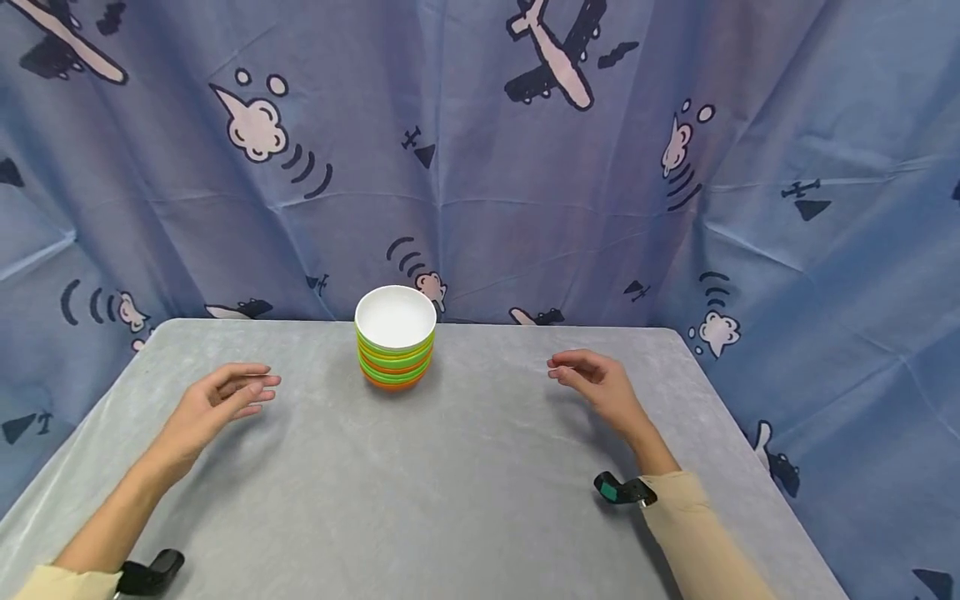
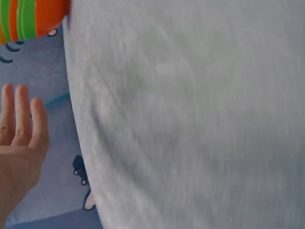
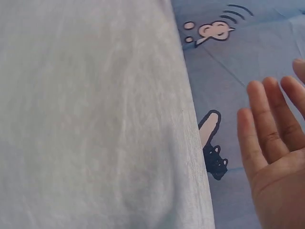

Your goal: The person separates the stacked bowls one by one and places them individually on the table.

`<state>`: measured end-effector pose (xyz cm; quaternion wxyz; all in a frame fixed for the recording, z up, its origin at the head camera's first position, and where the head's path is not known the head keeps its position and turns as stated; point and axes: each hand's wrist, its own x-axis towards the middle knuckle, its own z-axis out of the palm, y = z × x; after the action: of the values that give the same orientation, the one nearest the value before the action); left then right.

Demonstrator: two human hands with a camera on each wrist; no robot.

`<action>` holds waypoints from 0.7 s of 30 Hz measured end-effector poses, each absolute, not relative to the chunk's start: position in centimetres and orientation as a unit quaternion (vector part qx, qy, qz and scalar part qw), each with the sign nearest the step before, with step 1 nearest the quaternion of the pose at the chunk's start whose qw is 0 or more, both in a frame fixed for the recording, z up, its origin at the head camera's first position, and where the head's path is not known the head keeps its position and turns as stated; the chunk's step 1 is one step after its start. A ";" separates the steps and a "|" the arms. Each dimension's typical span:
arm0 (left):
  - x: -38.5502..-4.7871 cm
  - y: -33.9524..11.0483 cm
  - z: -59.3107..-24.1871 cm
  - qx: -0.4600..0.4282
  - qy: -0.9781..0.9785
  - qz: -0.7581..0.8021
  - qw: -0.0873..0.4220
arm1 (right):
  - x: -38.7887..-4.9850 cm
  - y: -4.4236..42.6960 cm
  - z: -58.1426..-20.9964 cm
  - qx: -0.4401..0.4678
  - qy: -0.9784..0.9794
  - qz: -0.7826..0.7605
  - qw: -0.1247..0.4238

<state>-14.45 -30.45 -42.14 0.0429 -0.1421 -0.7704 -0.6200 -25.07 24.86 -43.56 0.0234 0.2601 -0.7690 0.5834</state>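
A stack of nested bowls [image 1: 395, 362] stands upright near the table's back edge, left of centre. White shows inside the top bowl, while the outer rims are green, yellow and orange. To the left of the stack, my left hand [image 1: 225, 402] hovers over the table, holding nothing. My right hand [image 1: 596, 385] is farther off on the stack's right side, also holding nothing. In the left wrist view the bowls [image 2: 28, 19] appear at the top left corner, above the fingers of the left hand [image 2: 21, 138]. The right wrist view shows the right hand [image 3: 276, 148] with its fingers extended.
A grey cloth covers the table [image 1: 450, 500]. Directly behind its back edge hangs a blue curtain [image 1: 480, 167] printed with airplanes and clouds. Each wrist carries a black camera mount, one on the left [image 1: 152, 573] and one on the right [image 1: 624, 489].
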 end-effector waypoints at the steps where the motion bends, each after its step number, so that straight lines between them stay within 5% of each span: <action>1: -14.6 -30.4 -42.3 -0.140 -0.741 -0.656 0.036 | -25.0 24.9 -43.6 0.255 -0.753 0.606 0.023; 9: -16.0 -29.3 -43.4 -0.122 -0.643 -0.756 0.031 | -25.1 24.3 -44.0 0.212 -0.712 0.669 0.021; 21: -18.1 -26.9 -42.9 -0.143 -0.730 -0.667 0.043 | -25.4 20.4 -43.9 0.272 -0.720 0.638 0.027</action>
<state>-18.14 -26.87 -42.94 0.0428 -0.1432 -0.7301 -0.6668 -25.40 20.42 -43.92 0.0272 0.2717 -0.7198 0.6383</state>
